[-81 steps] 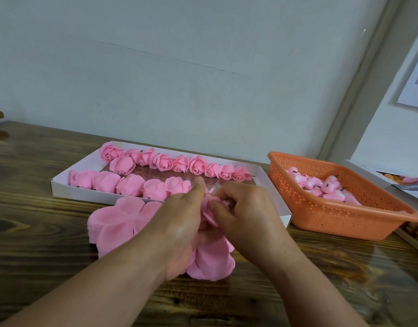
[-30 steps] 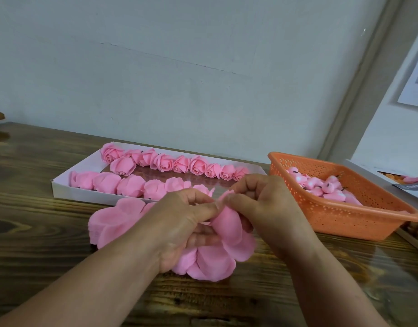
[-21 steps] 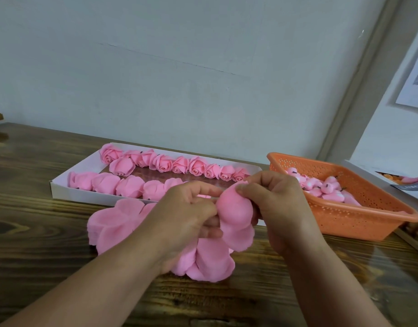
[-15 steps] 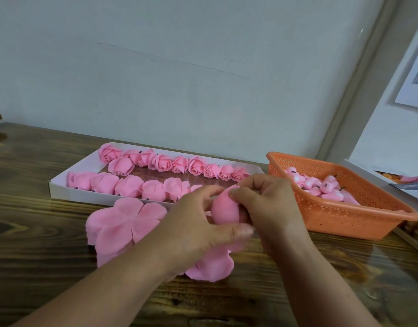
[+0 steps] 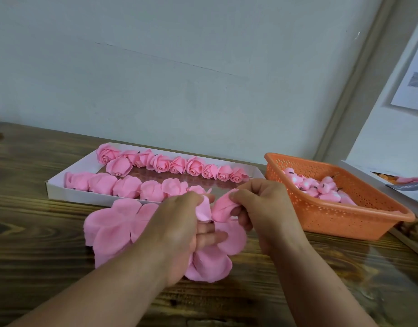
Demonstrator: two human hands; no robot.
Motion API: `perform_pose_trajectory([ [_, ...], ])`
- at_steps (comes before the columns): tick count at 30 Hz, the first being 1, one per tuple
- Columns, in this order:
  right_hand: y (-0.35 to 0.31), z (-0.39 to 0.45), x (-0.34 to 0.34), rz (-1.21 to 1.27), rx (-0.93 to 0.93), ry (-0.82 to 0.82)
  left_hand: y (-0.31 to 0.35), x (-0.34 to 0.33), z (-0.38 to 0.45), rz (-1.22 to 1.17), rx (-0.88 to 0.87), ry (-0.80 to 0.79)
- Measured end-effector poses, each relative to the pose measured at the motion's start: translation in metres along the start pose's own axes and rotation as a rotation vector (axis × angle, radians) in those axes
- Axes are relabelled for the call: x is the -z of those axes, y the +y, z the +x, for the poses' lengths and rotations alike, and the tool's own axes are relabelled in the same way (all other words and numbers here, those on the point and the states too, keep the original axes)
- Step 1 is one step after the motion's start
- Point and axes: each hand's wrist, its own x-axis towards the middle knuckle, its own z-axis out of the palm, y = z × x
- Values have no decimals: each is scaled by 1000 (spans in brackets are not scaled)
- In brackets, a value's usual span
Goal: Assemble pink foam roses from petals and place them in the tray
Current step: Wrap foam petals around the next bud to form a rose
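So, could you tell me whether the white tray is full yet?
Not full: the white tray holds two rows of roses, with bare floor showing at its right end.

Orange basket (image 5: pixel 345 215) on wooden table (image 5: pixel 26 244), paper (image 5: pixel 413 79) on wall.

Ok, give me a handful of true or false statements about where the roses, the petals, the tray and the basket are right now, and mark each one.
1. The white tray holds two rows of pink roses. True.
2. The orange basket stands left of the tray. False: it stands to the right of it.
3. The right hand pinches a pink petal. True.
4. The flat petal sheet lies inside the basket. False: it lies on the wooden table, in front of the tray.
5. The left hand rests empty on the table. False: it holds the petal piece being shaped.
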Motion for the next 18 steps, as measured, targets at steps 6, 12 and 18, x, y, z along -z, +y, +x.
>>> perform_pose_trajectory([
  [6, 2, 1, 1, -44, 9, 4, 3, 3, 0, -271, 148, -63],
  [12, -4, -12, -9, -518, 307, -64, 5, 2, -2, -299, 191, -218],
  [18, -16, -19, -5, -621, 465, -201, 9, 5, -1, -427, 237, -387],
])
